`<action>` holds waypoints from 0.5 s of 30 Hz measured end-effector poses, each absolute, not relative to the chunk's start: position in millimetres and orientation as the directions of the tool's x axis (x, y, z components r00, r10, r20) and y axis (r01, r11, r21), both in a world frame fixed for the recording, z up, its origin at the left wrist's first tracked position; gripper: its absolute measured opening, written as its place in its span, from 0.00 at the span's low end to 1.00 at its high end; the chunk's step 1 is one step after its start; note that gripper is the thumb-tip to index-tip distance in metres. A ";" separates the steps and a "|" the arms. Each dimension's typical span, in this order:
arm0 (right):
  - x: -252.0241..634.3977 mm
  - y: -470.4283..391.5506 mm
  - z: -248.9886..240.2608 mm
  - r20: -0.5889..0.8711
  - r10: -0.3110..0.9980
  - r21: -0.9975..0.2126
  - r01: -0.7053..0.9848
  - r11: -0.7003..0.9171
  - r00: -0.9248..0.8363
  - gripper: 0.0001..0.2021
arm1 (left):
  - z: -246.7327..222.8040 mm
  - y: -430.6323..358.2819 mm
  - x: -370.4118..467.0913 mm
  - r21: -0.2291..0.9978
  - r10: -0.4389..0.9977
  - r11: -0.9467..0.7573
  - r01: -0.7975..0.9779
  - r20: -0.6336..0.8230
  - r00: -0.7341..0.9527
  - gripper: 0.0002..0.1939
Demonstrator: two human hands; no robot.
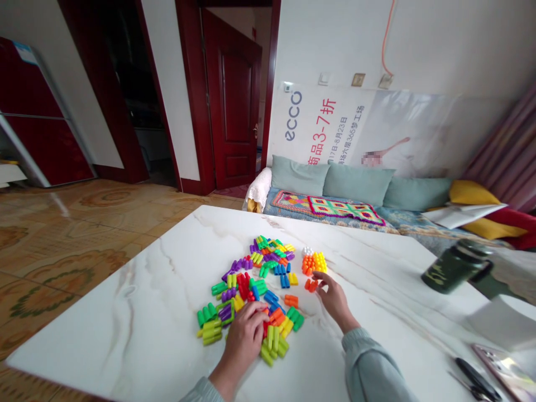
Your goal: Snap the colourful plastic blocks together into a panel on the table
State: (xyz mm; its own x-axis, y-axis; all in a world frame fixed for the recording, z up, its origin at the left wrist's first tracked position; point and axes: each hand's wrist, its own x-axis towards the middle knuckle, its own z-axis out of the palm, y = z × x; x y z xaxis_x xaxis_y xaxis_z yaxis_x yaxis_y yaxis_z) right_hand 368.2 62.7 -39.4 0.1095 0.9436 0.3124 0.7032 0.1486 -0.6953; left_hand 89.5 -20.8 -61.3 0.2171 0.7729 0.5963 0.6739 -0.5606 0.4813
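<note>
nearest, at the bottom edge, grey-blue fabric sleeves (pixel 377 368) with gathered cuffs. from one, a left hand (pixel 245 332) laid over the near part of a loose heap of bright plastic peg-shaped blocks (pixel 258 287), fingers bent against red and orange ones; cannot tell whether gripping any. from the other, a right hand (pixel 333 296), fingers curved and partly apart, thumb and forefinger at a small orange plastic piece (pixel 310 285); cannot tell whether pinched or only touched. just beyond, a tight cluster of orange, yellow and white pieces (pixel 314 262).

well to the right, a dark green lidded mug (pixel 450 268), contents hidden.

beneath, a glossy white bench (pixel 125 301) with brownish veining; at right, a phone (pixel 508 371) beside a black-handled tool (pixel 479 379). beyond, a blue patterned sofa (pixel 404 220) with pale teal cushions (pixel 358 183), a white lettered banner (pixel 352 125) above, and a dark red wooden door (pixel 234 106), ajar.
</note>
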 end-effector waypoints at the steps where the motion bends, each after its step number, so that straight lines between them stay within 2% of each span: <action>1: 367.5 60.2 -42.1 0.328 0.934 -0.696 0.705 0.135 0.144 0.20 | -61.3 -20.9 89.7 0.480 0.772 -0.561 0.674 0.597 0.216 0.16; 4: 363.5 50.8 -48.8 0.317 0.902 -0.684 0.730 0.002 0.295 0.19 | -60.5 -21.3 90.2 0.478 0.767 -0.565 0.673 0.605 0.214 0.16; 7: 355.7 43.2 -52.1 0.230 0.903 -0.596 0.787 -0.163 0.362 0.20 | -59.7 -21.6 90.0 0.473 0.760 -0.573 0.669 0.613 0.217 0.15; 11: 342.5 42.8 -50.8 0.182 0.914 -0.501 0.834 -0.230 0.361 0.22 | -60.9 -20.8 88.9 0.470 0.758 -0.574 0.670 0.614 0.220 0.15; 15: 332.9 49.0 -47.4 0.145 0.906 -0.450 0.842 -0.298 0.398 0.17 | -63.1 -19.7 88.5 0.472 0.757 -0.575 0.668 0.617 0.216 0.15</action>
